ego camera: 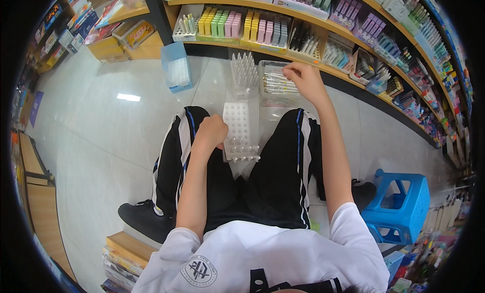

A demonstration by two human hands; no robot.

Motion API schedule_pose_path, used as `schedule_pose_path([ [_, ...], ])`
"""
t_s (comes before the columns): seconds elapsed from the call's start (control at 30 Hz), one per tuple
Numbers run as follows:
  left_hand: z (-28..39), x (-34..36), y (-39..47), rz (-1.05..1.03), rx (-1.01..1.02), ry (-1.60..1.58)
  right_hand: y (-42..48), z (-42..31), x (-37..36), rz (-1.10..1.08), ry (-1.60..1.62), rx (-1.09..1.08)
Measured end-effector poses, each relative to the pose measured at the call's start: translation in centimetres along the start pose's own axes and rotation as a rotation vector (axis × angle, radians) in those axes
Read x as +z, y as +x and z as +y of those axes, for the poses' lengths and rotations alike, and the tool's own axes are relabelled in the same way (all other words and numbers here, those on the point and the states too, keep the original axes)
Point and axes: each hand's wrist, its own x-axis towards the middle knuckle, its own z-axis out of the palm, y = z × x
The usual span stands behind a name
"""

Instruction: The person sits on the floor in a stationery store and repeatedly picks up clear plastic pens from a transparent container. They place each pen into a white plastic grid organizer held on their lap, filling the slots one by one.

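My left hand (pixel 213 129) is curled at the left side of a clear plastic pen display box (pixel 237 122) between my knees; its fingertips are mostly hidden, so its grip is unclear. White round holes fill the box's top, and pens stand in the rows nearest me. My right hand (pixel 300 77) is over the right part of a clear plastic tray (pixel 261 89) of loose pens (pixel 278 83), thumb and fingers bent together; whether a pen is between them cannot be told. Left of that tray, a clear holder (pixel 244 92) bears many upright pens (pixel 243 67).
A light-blue box (pixel 176 67) with a white holed insert stands on the floor at the left. Stationery shelves (pixel 261 49) curve across the front and right. A blue plastic stool (pixel 413 209) is at the right, and stacked packs (pixel 127 255) lie behind at the left.
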Motion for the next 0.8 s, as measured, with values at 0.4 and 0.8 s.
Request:
schedule_pose_path([
  [0.4, -4.4, 5.7, 5.6, -0.256, -0.039, 0.033, 3.1, 13.9, 10.1, -0.232, -0.322, 0.056],
  [0.8, -2.9, 3.1, 3.5, 0.152, 0.104, 0.132, 5.2, 14.9, 11.8, -0.511, -0.500, 0.060],
])
